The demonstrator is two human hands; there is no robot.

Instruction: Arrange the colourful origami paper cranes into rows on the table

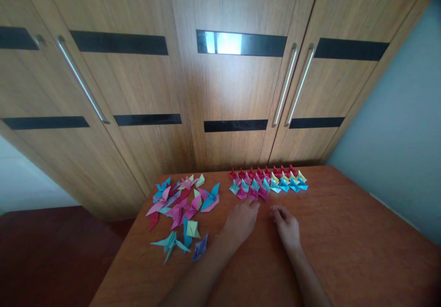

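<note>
Rows of small folded paper pieces stand near the table's back edge: red ones [267, 171] behind, blue ones [284, 185] at the right, magenta ones [253, 194] in front. My left hand [244, 217] is at the front of the magenta pieces, fingers bent together; whatever they hold is hidden. My right hand [286, 226] is closed with thumb and fingers together, in front of the rows and touching none of them; its contents are too small to make out. Left of my hands lies a loose heap of folded paper cranes [179, 210] in pink, blue, red and yellow.
A teal crane [170, 243], a pale yellow folded piece [193, 229] and a purple one [200, 248] lie left of my left forearm. Behind the wooden table [347, 233] stands a wooden wardrobe [230, 86] with metal handles. A pale wall is at the right.
</note>
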